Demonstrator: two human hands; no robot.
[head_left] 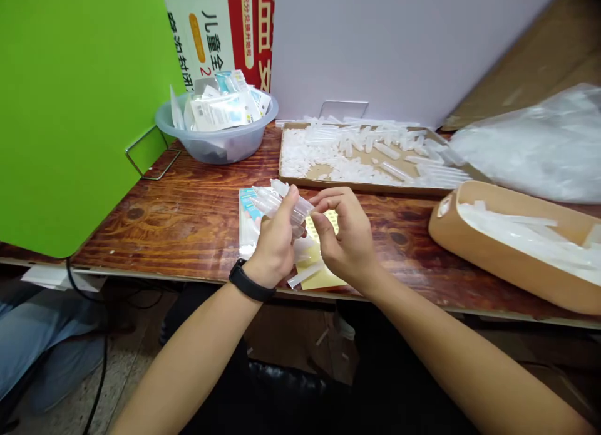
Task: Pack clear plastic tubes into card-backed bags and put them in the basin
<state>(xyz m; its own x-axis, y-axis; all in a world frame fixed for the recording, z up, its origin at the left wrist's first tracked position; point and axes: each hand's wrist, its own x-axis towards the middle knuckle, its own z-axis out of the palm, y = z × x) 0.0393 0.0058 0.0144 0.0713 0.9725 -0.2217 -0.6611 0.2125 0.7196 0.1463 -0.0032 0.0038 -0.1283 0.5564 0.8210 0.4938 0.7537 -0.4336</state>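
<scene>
Several clear plastic tubes with pointed tips [268, 202] lie bundled in my left hand [277, 244], its thumb pressed over them. My right hand [346, 238] is closed in a pinch at the near right end of one tube; whether a small cap is between the fingertips is hidden. Under the hands are a blue-and-white printed packet [246, 225] and a yellow sheet with rows of small marks [323, 280]. A loose clear tube [306, 275] lies across the yellow sheet near the table's front edge.
A shallow cardboard tray [338, 183] holds small white pieces and clear tubes. To the right stands a tan bin [498, 250] of clear plastic pieces, with a plastic bag [535, 147] behind. A bluish bowl [216, 144] of packets sits back left, beside a green panel [84, 109].
</scene>
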